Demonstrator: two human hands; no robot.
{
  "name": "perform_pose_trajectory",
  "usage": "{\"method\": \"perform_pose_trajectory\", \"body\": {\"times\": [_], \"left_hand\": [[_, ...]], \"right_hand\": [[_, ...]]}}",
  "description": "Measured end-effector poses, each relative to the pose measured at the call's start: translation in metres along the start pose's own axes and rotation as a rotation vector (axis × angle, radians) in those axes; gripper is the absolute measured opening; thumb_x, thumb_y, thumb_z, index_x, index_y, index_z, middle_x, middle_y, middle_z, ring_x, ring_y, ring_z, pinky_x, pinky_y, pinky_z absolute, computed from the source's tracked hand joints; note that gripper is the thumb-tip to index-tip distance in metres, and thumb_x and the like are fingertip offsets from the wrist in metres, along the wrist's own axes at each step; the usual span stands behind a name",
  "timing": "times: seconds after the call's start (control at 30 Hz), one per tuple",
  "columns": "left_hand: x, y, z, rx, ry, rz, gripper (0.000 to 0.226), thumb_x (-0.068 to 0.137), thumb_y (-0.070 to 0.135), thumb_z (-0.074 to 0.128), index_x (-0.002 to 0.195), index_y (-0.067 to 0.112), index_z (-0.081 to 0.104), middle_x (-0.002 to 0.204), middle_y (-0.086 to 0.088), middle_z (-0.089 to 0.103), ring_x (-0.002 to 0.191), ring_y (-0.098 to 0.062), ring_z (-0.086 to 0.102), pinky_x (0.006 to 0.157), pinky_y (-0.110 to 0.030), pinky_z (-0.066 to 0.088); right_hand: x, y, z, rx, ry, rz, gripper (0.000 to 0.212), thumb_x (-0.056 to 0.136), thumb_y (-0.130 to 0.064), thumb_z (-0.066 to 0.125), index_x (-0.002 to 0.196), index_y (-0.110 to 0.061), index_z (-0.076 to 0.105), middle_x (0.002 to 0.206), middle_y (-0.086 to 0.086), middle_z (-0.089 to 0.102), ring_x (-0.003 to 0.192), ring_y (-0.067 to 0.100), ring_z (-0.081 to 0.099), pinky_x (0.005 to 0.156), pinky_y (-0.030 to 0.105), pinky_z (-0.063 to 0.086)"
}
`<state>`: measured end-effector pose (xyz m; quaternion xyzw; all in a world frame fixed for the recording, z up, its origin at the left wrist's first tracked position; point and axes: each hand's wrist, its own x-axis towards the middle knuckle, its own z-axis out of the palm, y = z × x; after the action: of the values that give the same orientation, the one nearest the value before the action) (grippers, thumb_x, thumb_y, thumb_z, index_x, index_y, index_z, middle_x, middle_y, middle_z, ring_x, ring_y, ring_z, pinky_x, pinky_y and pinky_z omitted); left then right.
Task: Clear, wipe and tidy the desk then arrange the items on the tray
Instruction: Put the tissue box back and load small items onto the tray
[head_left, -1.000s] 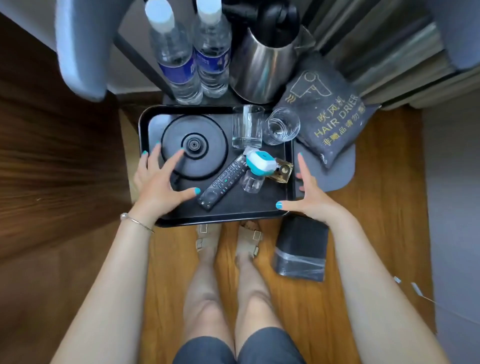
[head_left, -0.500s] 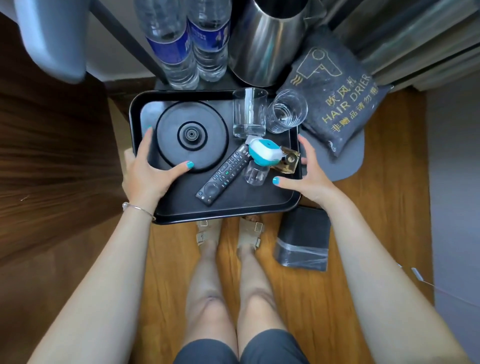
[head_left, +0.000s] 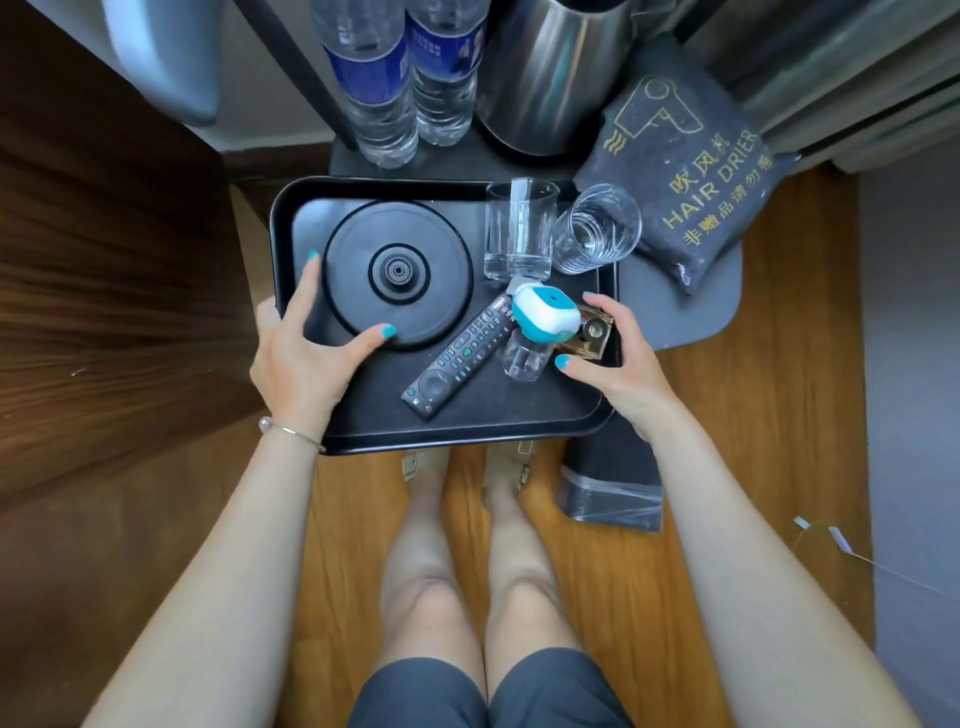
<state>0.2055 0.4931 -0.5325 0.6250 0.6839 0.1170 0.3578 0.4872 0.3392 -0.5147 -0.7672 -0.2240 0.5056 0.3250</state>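
Black tray (head_left: 332, 439) on the small table, both hands clamped on its side rims — left hand (head_left: 306, 353), right hand (head_left: 618, 364) — stiff but top-heavy: loose glasses (head_left: 517, 228) may slide.

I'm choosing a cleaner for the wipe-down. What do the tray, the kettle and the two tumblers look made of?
Tray: likely matte black plastic; dull sheen, rounded moulded rim.
Kettle: brushed stainless steel, by its streaky grey reflections.
Tumblers: clear glass, probably; see-through, with bright rim highlights.
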Motion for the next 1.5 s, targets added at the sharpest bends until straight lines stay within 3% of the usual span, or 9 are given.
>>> {"method": "perform_pose_trajectory", "body": {"times": [0.2,0.43,0.6,0.73,0.9,1.07,1.17,1.27,1.5], "left_hand": [[-0.031,0.007,-0.032,0.002,-0.006,-0.004,0.090,0.050,0.078,0.071,0.130,0.071,0.030,0.125,0.009,0.047,0.116,-0.007,0.053,0.088,-0.022,0.037],[-0.079,0.028,-0.094,0.006,0.017,0.044,0.066,0.052,0.074,0.074,0.111,0.075,0.046,0.124,0.013,0.045,0.109,-0.001,0.053,0.086,-0.020,0.038],[-0.116,0.054,-0.148,0.025,0.074,0.082,0.072,0.050,0.076,0.073,0.117,0.069,0.048,0.120,0.011,0.047,0.108,-0.007,0.055,0.081,-0.025,0.041],[-0.147,0.080,-0.187,0.015,0.102,0.072,0.067,0.044,0.081,0.070,0.106,0.078,0.043,0.116,0.016,0.044,0.107,-0.006,0.056,0.080,-0.026,0.042],[-0.187,0.108,-0.223,0.000,0.121,0.073,0.075,0.045,0.080,0.072,0.116,0.065,0.053,0.112,0.015,0.044,0.106,-0.008,0.058,0.079,-0.027,0.040],[-0.232,0.131,-0.252,0.002,0.169,0.087,0.076,0.046,0.080,0.072,0.118,0.061,0.054,0.106,0.015,0.040,0.101,-0.010,0.057,0.074,-0.027,0.037],[-0.263,0.142,-0.270,-0.005,0.190,0.063,0.077,0.045,0.081,0.071,0.118,0.060,0.055,0.107,0.015,0.052,0.100,-0.008,0.060,0.073,-0.026,0.038],[-0.286,0.149,-0.290,-0.024,0.178,0.040,0.080,0.044,0.084,0.068,0.119,0.059,0.055,0.101,0.003,0.067,0.096,-0.009,0.064,0.079,-0.030,0.049],[-0.314,0.141,-0.356,-0.043,0.248,0.009,0.084,0.041,0.088,0.065,0.119,0.058,0.056,0.101,0.003,0.071,0.103,-0.014,0.062,0.084,-0.034,0.051]], "right_hand": [[-0.048,-0.016,-0.002,-0.012,0.058,-0.029,0.058,0.077,-0.008,0.079,0.121,-0.037,0.054,0.124,-0.018,0.057,0.114,0.000,0.052,0.099,0.023,0.042],[-0.124,-0.055,-0.009,-0.015,0.101,-0.056,0.057,0.074,-0.011,0.082,0.114,-0.043,0.058,0.117,-0.023,0.060,0.110,-0.004,0.054,0.092,0.018,0.044],[-0.182,-0.092,-0.016,-0.022,0.127,-0.113,0.054,0.073,-0.011,0.083,0.109,-0.044,0.059,0.109,-0.031,0.060,0.106,-0.012,0.052,0.085,0.008,0.040],[-0.224,-0.117,-0.026,0.008,0.117,-0.149,0.052,0.073,-0.011,0.083,0.109,-0.042,0.060,0.112,-0.024,0.061,0.106,-0.007,0.053,0.087,0.017,0.041],[-0.268,-0.141,-0.043,0.036,0.102,-0.223,0.054,0.064,-0.013,0.088,0.105,-0.039,0.065,0.110,-0.013,0.065,0.105,0.005,0.058,0.077,0.015,0.044],[-0.308,-0.158,-0.063,0.031,0.100,-0.307,0.053,0.062,-0.009,0.090,0.105,-0.032,0.068,0.115,0.001,0.066,0.112,0.018,0.058,0.097,0.034,0.048],[-0.333,-0.173,-0.075,0.047,0.094,-0.325,0.051,0.058,-0.003,0.090,0.098,-0.029,0.071,0.103,0.000,0.071,0.096,0.011,0.064,0.077,0.019,0.053],[-0.355,-0.191,-0.084,0.068,0.069,-0.333,0.051,0.056,0.002,0.088,0.096,-0.024,0.072,0.094,0.000,0.074,0.079,0.007,0.068,0.061,0.009,0.049],[-0.396,-0.244,-0.062,0.060,0.013,-0.407,0.049,0.057,0.003,0.087,0.096,-0.023,0.073,0.093,0.005,0.076,0.084,0.019,0.072,0.069,0.028,0.057]]}}
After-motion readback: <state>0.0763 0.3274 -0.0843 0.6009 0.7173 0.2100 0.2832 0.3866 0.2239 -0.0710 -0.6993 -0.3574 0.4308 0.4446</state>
